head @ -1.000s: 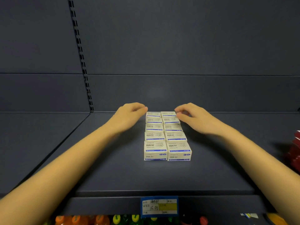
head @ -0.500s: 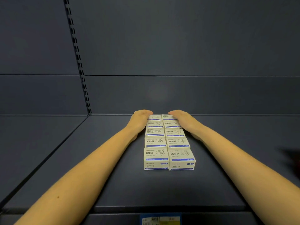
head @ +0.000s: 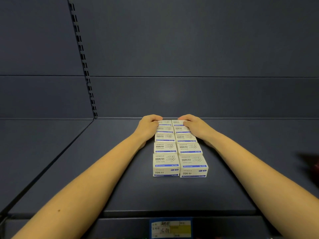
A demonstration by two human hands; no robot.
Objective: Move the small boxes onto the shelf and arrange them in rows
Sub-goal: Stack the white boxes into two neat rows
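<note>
Several small cream-and-blue paper-clip boxes [head: 166,163] stand on the dark shelf [head: 120,187] in two tight columns running front to back. My left hand [head: 148,127] lies against the left side of the rearmost boxes, its fingers curled over the far end of the left column. On the other side, my right hand [head: 196,125] mirrors it, with fingers curled over the back of the right column and the thumb on the box top. Both forearms stretch along the sides of the columns. The far faces of the rear boxes are hidden.
The shelf's back wall [head: 172,97] rises just behind the boxes. A slotted upright rail [head: 82,62] runs up the wall at the left. A blue and yellow price tag [head: 171,227] sits on the shelf's front edge. Something dark red [head: 315,167] shows at the right edge.
Both hands came down and inward from hovering beside the rear boxes to clasp them at the back. The view moved closer and tilted up, so the lower shelf's goods dropped out of sight.
</note>
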